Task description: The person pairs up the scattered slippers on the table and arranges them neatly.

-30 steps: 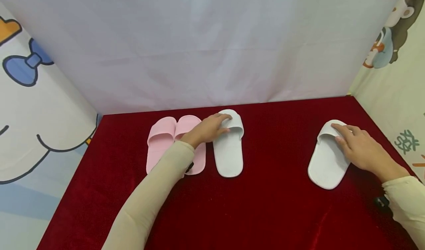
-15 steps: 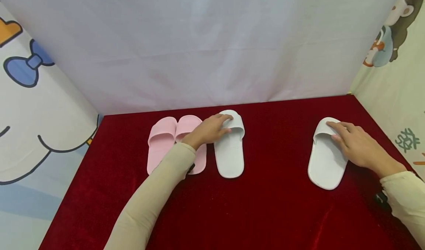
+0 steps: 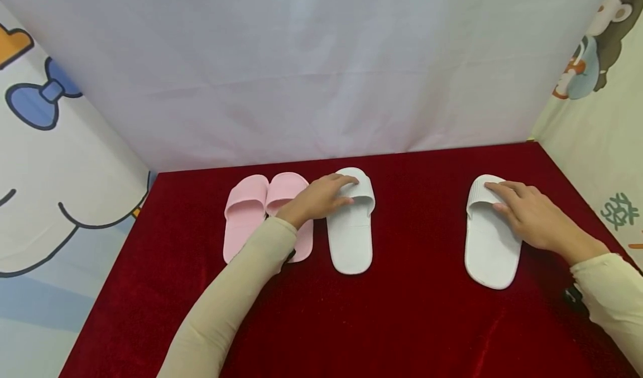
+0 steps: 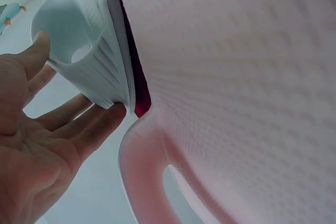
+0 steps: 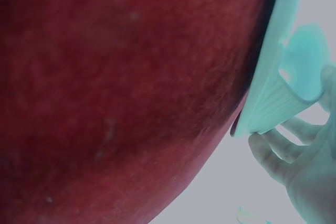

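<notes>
Two white slippers lie toe-away on dark red cloth. My left hand holds the left white slipper at its ribbed strap; in the left wrist view the thumb is on the strap's open edge and the fingertips touch near the toe end. Farther right, my right hand holds the other white slipper by its strap from the right side. The right wrist view shows that hand's fingers under the toe end of the strap, with the thumb at its opening.
A pair of pink slippers, the left one and the right one, sits side by side left of the white ones. My left forearm partly covers them. A pale curtain hangs behind the red cloth; printed sheets hang at both sides.
The right white slipper has turned straighter and slid left with my right hand. The left white slipper has shifted slightly right and nearer with my left hand. The pink pair stays put.
</notes>
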`<state>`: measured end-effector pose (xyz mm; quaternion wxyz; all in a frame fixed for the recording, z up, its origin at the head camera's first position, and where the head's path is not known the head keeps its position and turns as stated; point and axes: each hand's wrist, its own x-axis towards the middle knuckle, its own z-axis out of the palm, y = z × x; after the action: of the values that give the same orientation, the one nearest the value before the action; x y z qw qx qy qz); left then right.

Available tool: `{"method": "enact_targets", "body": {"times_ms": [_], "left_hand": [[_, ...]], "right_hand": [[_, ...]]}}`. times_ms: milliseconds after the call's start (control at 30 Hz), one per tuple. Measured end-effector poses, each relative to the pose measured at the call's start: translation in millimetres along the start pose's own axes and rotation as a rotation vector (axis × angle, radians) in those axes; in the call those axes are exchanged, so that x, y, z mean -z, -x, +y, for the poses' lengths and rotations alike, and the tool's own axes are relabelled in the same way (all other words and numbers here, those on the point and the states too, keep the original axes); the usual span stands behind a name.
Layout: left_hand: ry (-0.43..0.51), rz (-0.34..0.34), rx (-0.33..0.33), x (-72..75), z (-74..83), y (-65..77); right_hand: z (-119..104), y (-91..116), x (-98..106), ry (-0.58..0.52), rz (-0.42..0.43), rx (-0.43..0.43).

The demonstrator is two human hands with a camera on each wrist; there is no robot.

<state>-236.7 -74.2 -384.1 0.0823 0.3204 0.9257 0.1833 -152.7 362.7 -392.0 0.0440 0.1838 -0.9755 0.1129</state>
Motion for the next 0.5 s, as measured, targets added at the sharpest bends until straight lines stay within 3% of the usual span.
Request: {"method": "enact_targets", "body": {"times_ms": [500], "left_hand": [[-0.009, 0.001, -0.005, -1.7, 5.6, 1.6]], "right_hand": [[-7.2, -8.7, 0.3, -0.004, -0.013, 0.061]]}}
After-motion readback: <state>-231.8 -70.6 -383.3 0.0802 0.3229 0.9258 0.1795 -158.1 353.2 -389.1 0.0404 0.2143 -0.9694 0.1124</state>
